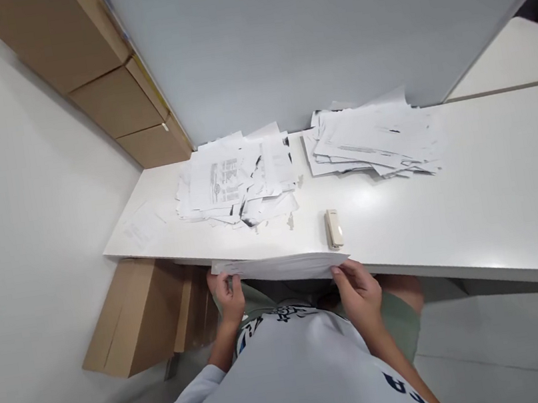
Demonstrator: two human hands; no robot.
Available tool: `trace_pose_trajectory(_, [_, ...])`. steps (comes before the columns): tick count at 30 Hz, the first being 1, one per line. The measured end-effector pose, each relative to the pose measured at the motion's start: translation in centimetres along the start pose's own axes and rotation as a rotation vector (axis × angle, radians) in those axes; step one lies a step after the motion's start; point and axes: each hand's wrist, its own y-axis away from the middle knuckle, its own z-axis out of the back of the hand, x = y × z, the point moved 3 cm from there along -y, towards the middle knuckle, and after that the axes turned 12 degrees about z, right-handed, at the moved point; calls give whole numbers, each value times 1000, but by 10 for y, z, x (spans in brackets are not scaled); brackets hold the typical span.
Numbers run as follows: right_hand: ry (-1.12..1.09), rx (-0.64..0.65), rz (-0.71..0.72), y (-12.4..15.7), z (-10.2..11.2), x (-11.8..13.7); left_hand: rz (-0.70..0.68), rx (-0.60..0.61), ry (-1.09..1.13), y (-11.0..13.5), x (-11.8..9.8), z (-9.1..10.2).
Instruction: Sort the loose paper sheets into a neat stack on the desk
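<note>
Between my two hands, at the front edge of the white table, a printed sheet of paper (279, 267) is held up; whether it is one sheet or more I cannot tell. My left hand (231, 296) pinches its left end between thumb and fingers. At the opposite end, my right hand (359, 289) grips the corner, thumb on the near side. A beige stapler (334, 229) lies on the table just beyond the paper's right end, touched by neither hand.
Two untidy stacks of paper, a left stack (218, 182) and a right stack (375, 138), lie against the grey partition (299, 35). Cardboard boxes (117, 103) stand at the back left. Another cardboard box (129, 316) is below the left end of the table (500, 194).
</note>
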Motion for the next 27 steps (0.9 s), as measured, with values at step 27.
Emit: trace_pose_trajectory(27, [105, -213, -357, -54, 186, -39, -513, 1055, -472, 15, -132, -294])
